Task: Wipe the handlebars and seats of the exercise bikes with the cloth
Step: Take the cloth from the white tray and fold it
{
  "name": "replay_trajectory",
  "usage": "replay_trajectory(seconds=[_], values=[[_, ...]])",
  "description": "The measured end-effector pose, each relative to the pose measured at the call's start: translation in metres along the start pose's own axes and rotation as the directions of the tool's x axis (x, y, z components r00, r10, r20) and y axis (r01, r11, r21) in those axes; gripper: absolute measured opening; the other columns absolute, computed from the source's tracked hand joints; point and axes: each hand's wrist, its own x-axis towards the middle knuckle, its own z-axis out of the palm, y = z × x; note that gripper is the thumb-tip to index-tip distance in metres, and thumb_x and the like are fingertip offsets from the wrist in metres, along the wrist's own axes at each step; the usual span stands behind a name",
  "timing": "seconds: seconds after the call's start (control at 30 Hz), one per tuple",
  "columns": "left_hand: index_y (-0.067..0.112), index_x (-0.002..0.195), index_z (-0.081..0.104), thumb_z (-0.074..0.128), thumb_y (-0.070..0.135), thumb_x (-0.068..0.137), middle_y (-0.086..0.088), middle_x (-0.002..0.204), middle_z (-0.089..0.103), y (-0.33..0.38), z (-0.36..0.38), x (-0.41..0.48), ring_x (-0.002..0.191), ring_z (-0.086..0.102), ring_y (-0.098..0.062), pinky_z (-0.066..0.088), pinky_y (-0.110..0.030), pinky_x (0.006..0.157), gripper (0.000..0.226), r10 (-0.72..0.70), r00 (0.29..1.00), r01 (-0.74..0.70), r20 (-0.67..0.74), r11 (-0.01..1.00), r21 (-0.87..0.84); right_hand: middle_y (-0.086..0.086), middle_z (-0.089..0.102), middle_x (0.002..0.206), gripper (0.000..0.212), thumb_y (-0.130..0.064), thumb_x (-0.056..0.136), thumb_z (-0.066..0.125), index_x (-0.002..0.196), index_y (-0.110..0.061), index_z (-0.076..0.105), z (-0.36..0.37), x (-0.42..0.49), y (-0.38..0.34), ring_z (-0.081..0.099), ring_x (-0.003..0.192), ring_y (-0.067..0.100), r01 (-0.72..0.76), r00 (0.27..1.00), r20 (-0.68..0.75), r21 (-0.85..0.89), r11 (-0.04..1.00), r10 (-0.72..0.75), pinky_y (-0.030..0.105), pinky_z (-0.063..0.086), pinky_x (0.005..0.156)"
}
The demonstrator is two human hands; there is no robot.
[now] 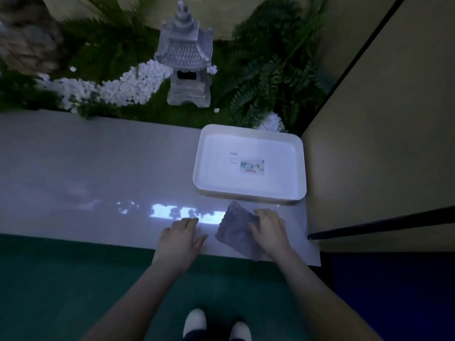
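partly under right fingers, cloth

Under my right hand: cloth, rough grey weave; tabletop smooth, glossy; tray smooth white plastic; lantern matt stone

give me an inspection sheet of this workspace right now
surface: glossy white ledge, with a light reflection on it
job's things: grey cloth flat on ledge near the front edge; no bikes in view
clutter: white tray behind cloth, printed label inside
grippers: left hand flat on ledge, apart from cloth; right hand rests on cloth, grip unclear
cables: nothing seen
surroundings: stone lantern, ferns, white pebbles
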Motion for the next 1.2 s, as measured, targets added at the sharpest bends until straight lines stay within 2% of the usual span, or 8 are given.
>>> replay_trajectory(seconds=[0.33,0.53,0.63,0.77,0.83,0.93,1.03,1.2], values=[[0.016,0.139,0.043,0.042,0.043,0.098,-0.003,0.139,0.048,-0.002,0.043,0.015,0.126,0.044,-0.024,0.035,-0.037,0.100,0.049,0.003,0.997,-0.007,-0.072,0.998,-0.061,0.011,0.046,0.129,0.039,-0.034,0.095,0.050,0.127,-0.012,0.050,0.028,0.033,0.001,0.035,0.125,0.028,0.028,0.997,-0.062,-0.097,0.995,-0.034,0.037,0.026,0.097],[0.016,0.140,0.042,0.040,0.042,0.099,-0.002,0.143,0.045,-0.003,0.040,0.003,0.130,0.041,-0.022,0.032,-0.036,0.103,0.049,-0.020,0.998,0.014,-0.062,0.995,-0.104,0.009,0.059,0.104,0.006,-0.022,0.096,0.048,0.092,-0.017,0.047,0.017,0.022,-0.009,0.050,0.105,0.027,0.105,0.985,-0.130,-0.051,0.993,-0.111,0.034,0.026,0.089],[0.016,0.140,0.042,0.038,0.042,0.100,-0.002,0.142,0.046,0.001,0.026,-0.006,0.129,0.041,-0.022,0.032,-0.034,0.103,0.047,-0.041,0.998,0.034,-0.052,0.992,-0.124,0.009,0.062,0.097,0.004,-0.018,0.096,0.047,0.095,-0.015,0.049,0.002,0.005,-0.012,0.054,0.098,0.029,0.207,0.963,-0.163,-0.064,0.976,-0.215,0.033,0.028,0.086],[0.015,0.138,0.046,0.039,0.040,0.100,-0.004,0.140,0.049,0.016,-0.009,-0.018,0.127,0.044,-0.024,0.035,-0.036,0.103,0.045,-0.063,0.996,0.047,-0.058,0.967,-0.251,0.012,0.063,0.095,0.007,-0.015,0.096,0.048,0.101,-0.010,0.048,-0.040,-0.023,-0.027,0.057,0.084,0.033,0.265,0.940,-0.250,0.112,0.958,-0.231,0.042,0.044,0.070],[0.014,0.134,0.050,0.041,0.039,0.100,-0.004,0.136,0.053,0.025,-0.030,-0.026,0.123,0.048,-0.023,0.038,-0.034,0.101,0.044,-0.074,0.995,0.044,-0.070,0.932,-0.361,0.005,0.059,0.084,0.006,-0.016,0.096,0.050,0.095,-0.013,0.044,-0.066,-0.038,-0.038,0.054,0.074,0.025,0.286,0.932,-0.301,0.274,0.918,-0.201,0.035,0.041,0.062],[0.011,0.117,0.062,0.044,0.036,0.100,-0.006,0.119,0.062,0.043,-0.065,-0.035,0.113,0.056,-0.025,0.041,-0.028,0.087,0.036,-0.162,0.984,0.083,-0.068,0.769,-0.634,-0.008,0.048,0.069,0.012,-0.015,0.096,0.053,0.090,-0.016,0.042,-0.106,-0.062,-0.057,0.046,0.060,0.007,0.307,0.918,-0.371,0.438,0.845,-0.141,0.016,0.032,0.053],[0.009,0.102,0.064,0.041,0.043,0.100,-0.011,0.109,0.067,0.065,-0.101,-0.047,0.102,0.062,-0.028,0.047,-0.034,0.085,0.041,-0.229,0.972,0.152,0.051,0.449,-0.880,-0.008,0.053,0.074,0.008,-0.013,0.094,0.056,0.092,-0.012,0.049,-0.144,-0.091,-0.077,0.049,0.063,0.000,0.334,0.907,-0.415,0.597,0.729,-0.076,0.015,0.034,0.058],[0.010,0.110,0.067,0.031,0.063,0.093,-0.009,0.107,0.070,0.097,-0.150,-0.089,0.097,0.068,-0.023,0.053,-0.031,0.072,0.066,0.005,0.973,0.229,0.230,0.018,-0.973,-0.002,0.063,0.098,0.007,-0.015,0.094,0.058,0.101,-0.016,0.055,-0.193,-0.151,-0.101,0.060,0.093,0.006,0.366,0.900,-0.435,0.797,0.481,0.036,0.024,0.047,0.081]])
